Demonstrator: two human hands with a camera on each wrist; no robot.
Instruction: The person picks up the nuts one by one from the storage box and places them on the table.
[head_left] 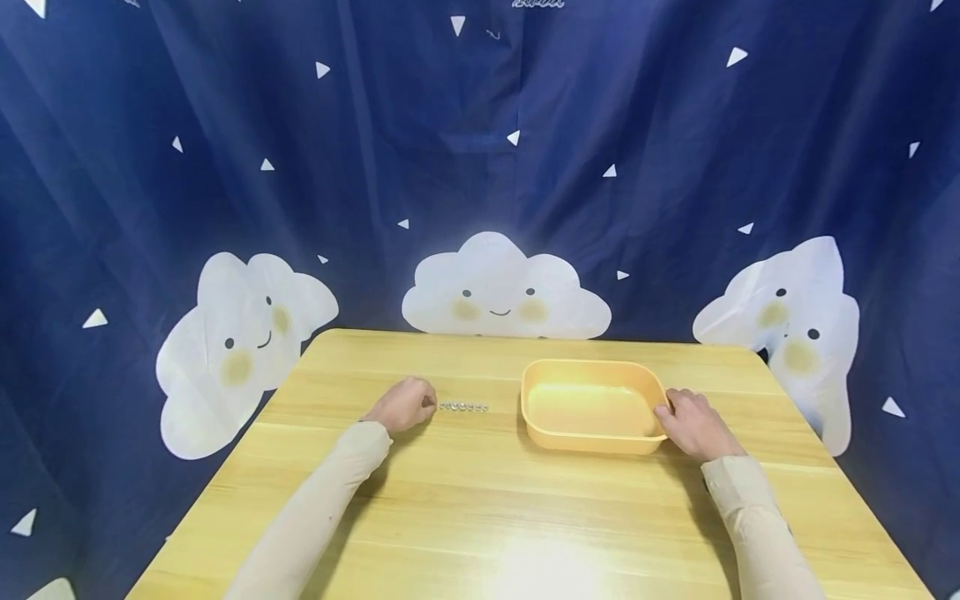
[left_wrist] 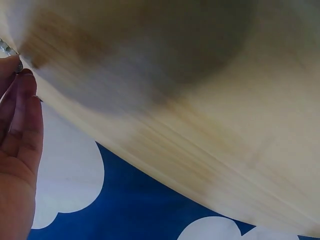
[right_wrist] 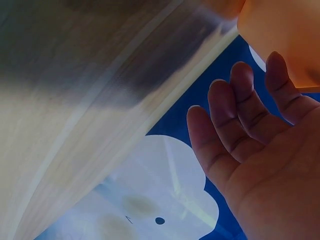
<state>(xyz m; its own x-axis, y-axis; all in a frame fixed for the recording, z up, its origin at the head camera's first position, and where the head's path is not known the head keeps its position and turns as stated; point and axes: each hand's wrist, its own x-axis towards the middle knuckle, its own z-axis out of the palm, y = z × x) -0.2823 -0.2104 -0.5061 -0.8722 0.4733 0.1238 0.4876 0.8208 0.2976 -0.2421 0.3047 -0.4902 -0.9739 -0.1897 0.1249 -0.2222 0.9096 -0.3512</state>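
A short row of small, shiny, clear glass beads [head_left: 463, 407] lies across the table left of its middle. My left hand [head_left: 405, 403] is at the left end of this row. In the left wrist view, the thumb and fingertips of that hand [left_wrist: 21, 125] pinch one small shiny bead [left_wrist: 19, 66]. To the right stands a yellow-orange plastic basin [head_left: 592, 442] with rounded corners and nothing inside. My right hand [head_left: 693, 423] grips its right wall, thumb over the rim. In the right wrist view, the other fingers [right_wrist: 245, 115] extend outside the basin [right_wrist: 285, 40].
The light wooden table [head_left: 465, 508] has its far edge just beyond the basin. A dark blue curtain [head_left: 420, 167] with white clouds and triangles hangs behind it and at both sides. Bright glare falls on the table's near middle.
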